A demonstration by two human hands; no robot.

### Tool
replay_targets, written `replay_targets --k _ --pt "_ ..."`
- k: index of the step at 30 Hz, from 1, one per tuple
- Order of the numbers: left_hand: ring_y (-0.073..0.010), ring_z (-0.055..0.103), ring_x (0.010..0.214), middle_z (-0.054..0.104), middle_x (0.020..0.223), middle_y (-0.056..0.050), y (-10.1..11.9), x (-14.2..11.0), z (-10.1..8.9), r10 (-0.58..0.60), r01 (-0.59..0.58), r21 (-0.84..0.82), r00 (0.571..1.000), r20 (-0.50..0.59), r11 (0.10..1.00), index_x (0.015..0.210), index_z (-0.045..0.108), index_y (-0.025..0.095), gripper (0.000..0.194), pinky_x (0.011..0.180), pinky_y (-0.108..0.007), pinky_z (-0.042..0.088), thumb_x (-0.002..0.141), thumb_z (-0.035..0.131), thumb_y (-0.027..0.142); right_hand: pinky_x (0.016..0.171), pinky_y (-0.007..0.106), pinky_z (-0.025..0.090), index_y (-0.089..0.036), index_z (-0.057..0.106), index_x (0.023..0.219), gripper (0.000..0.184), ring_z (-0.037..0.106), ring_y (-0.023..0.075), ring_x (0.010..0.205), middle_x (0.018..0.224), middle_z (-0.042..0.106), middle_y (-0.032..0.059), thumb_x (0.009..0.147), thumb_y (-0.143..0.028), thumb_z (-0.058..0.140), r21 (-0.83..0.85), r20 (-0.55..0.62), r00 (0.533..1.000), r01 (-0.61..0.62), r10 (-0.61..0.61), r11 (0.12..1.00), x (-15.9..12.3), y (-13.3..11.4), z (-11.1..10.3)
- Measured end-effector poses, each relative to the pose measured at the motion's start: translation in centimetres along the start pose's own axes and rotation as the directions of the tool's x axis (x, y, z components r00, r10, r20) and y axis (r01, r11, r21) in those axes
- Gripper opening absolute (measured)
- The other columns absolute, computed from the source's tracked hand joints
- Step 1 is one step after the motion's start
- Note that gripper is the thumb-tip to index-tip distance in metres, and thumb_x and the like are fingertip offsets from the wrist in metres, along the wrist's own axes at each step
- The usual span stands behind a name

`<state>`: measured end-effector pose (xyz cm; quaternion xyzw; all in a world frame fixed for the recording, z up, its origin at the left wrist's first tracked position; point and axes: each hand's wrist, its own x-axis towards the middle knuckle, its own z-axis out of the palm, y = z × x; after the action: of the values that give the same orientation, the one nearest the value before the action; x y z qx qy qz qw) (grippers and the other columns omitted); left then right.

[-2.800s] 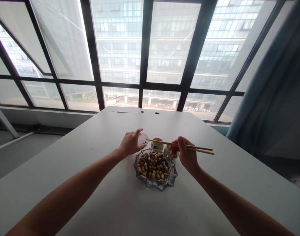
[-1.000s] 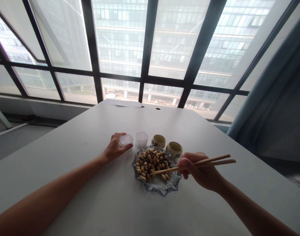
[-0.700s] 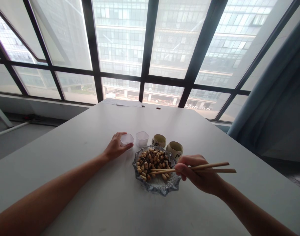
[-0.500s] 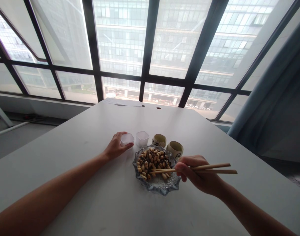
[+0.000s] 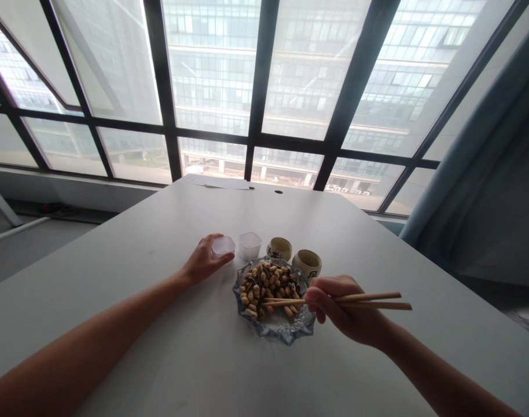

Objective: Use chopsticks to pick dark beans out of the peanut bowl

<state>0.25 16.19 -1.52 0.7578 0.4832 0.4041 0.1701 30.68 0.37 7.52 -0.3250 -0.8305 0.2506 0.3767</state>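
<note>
My left hand [image 5: 207, 259] is closed around a small translucent plastic box [image 5: 223, 247] standing on the table. A second box [image 5: 249, 247] of the same kind stands just right of it. In my right hand [image 5: 340, 301] is a pair of wooden chopsticks [image 5: 377, 300], held over the rim of a scalloped glass dish [image 5: 282, 335]. Their tips reach in among the nuts and seeds [image 5: 267, 286] heaped in the dish; whether they pinch a piece I cannot tell. Behind the dish sit two small ceramic cups, a left cup [image 5: 279, 248] and a right cup [image 5: 307, 263], both with dark characters.
Everything stands on a white table [image 5: 169, 347]. Papers [image 5: 216, 182] lie at its far end, close to a round hole [image 5: 279, 191]. Tall windows rise beyond, and a blue-grey curtain [image 5: 459, 156] hangs at the right.
My right hand and the chopsticks have shifted slightly left, with the tips still among the nuts. My left hand keeps its hold on the plastic box.
</note>
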Motion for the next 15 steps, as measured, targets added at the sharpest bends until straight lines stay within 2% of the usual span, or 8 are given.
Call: replay_targets --k 15 --pt "-0.0302 0.059 0.11 0.061 0.119 -0.014 0.0 -0.1 0.0 0.002 -0.002 -0.003 1.0 0.006 1.0 0.126 0.054 0.015 0.069 0.09 -0.044 0.051 0.074 0.068 0.059 0.037 0.017 0.042 -0.016 0.057 0.065 0.042 0.056 0.0099 0.037 0.05 0.058 0.0013 0.102 -0.03 0.045 -0.013 -0.078 0.996 0.036 -0.036 0.999 -0.2 1.1 -0.1"
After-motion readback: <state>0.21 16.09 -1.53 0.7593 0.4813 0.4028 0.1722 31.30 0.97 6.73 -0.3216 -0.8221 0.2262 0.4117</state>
